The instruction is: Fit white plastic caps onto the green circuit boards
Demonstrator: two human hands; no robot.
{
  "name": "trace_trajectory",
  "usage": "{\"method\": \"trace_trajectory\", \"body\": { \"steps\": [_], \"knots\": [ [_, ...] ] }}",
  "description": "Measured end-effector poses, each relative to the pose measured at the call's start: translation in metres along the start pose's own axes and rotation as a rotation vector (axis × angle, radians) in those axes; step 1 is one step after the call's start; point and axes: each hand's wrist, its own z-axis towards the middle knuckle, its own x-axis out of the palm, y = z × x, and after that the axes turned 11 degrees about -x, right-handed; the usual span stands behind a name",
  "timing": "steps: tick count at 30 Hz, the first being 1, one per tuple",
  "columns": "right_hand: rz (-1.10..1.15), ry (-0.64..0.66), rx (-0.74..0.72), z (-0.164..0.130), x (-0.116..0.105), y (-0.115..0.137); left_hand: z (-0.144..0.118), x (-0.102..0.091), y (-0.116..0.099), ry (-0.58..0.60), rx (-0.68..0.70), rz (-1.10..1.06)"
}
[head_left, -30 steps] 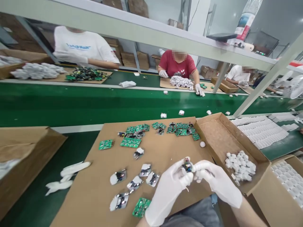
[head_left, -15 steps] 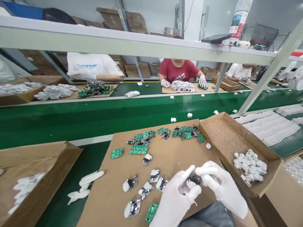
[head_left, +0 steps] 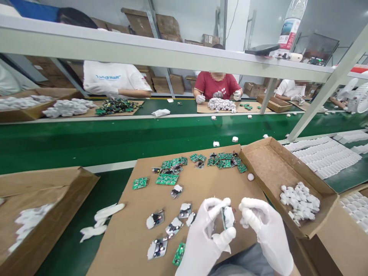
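My left hand [head_left: 208, 234], in a white glove, pinches a small circuit board [head_left: 228, 217] on edge between thumb and fingers. A soft-looking white lump covers much of the board's visible face. Just right of it, my gloved right hand [head_left: 261, 226] is apart from the board, thumb and fingertips pressed together. Whether a bit of white material is in that pinch is hard to make out. Left of my hands, several boards with white lumps [head_left: 156, 249] lie on the cardboard sheet [head_left: 138, 218], near a green board [head_left: 179, 253] lying green side up.
Several green boards [head_left: 167, 179] lie along the sheet's far edge. A cardboard tray [head_left: 258, 153] at right holds white lumps [head_left: 300, 203]; a white ball [head_left: 250, 177] sits beside it. Another box [head_left: 71, 191] and gloves [head_left: 100, 220] are left. Co-workers sit beyond the green conveyor [head_left: 115, 142].
My hands have moved apart, leaving the board in my left hand with its white lump facing into view. Pieces on the conveyor have shifted slightly right. A co-worker's hand has lifted off the boards.
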Motion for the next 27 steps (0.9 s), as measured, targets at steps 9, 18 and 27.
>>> {"method": "trace_trajectory", "body": {
  "steps": [9, 18, 27],
  "knots": [
    [-0.107, 0.214, -0.361, -0.002, 0.002, 0.025, -0.006, 0.002, 0.001, 0.013, -0.22, -0.394],
    [-0.366, 0.214, -0.485, -0.006, 0.007, 0.022, -0.008, 0.002, -0.007, -0.134, -0.145, -0.253],
    [-0.154, 0.333, -0.395, -0.017, -0.013, 0.018, -0.008, 0.017, -0.02, -0.143, -0.112, -0.216]
  ]
}}
